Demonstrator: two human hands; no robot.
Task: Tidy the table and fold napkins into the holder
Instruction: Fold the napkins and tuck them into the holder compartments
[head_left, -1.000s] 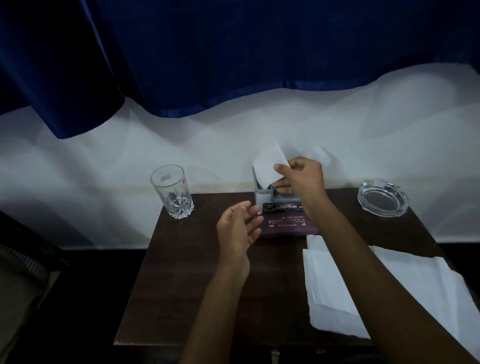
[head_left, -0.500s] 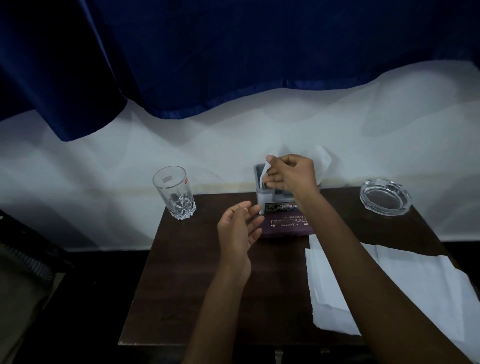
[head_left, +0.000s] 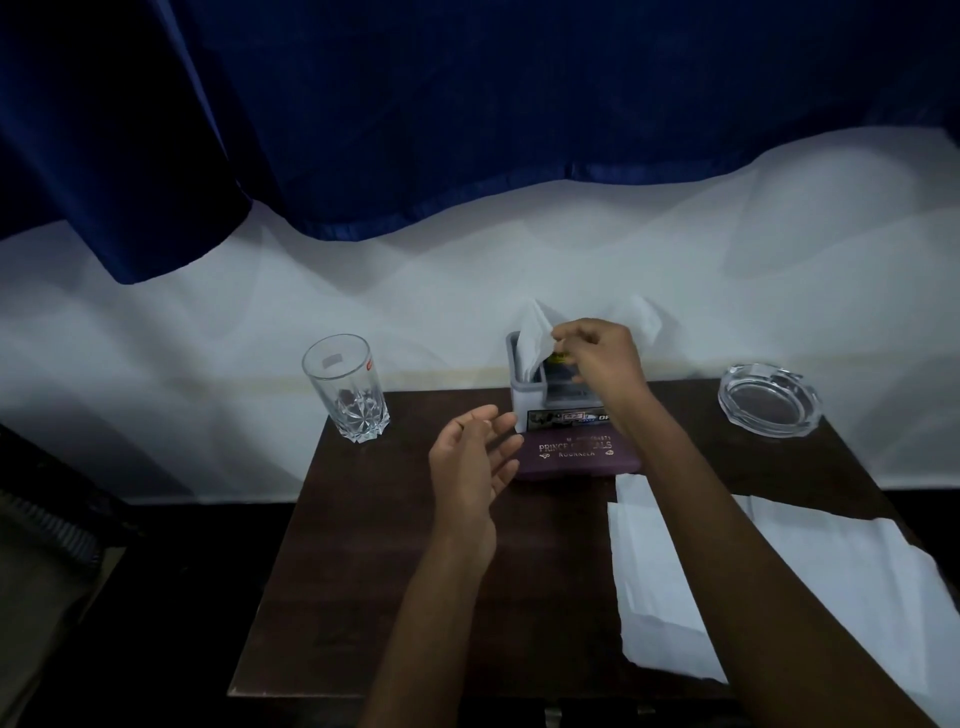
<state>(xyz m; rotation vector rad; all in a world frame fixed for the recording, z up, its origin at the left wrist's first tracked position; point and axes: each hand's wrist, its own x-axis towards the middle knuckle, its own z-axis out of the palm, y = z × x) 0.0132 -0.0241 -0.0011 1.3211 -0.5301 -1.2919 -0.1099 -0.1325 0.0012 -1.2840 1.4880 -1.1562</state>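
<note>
1. A dark, matte wooden tabletop (head_left: 395, 597), square-cornered, fills the near and middle ground.
2. At about 4 o'clock on it lies a loose spread of flat white paper napkins (head_left: 810, 587), thin, soft-edged and overlapping, partly covered by the right forearm.
3. The left hand (head_left: 475, 467) hovers near the centre, palm turned inward, fingers spread loosely and holding nothing.
4. Just beyond its fingertips, at roughly 12 o'clock, a flat purple folder (head_left: 576, 457) with gold lettering lies on the tabletop.
5. Behind the folder stands the holder (head_left: 524, 400), a small grey box-shaped stand with smooth plastic-looking walls and a printed strip at its base.
6. A folded napkin (head_left: 535, 338), white and creased to a peak, stands upright in the holder's left side.
7. The right hand (head_left: 597, 358) is above the holder, fingertips pinched on the folded napkin's edge.
8. At 10 o'clock stands a clear drinking glass (head_left: 345, 389) with a cut star-pattern base.
9. At 2 o'clock sits a round, thick, clear glass ashtray (head_left: 769, 405).
10. Farthest back, white draped cloth (head_left: 208, 322) hangs under dark blue velvety curtain (head_left: 467, 104).
</note>
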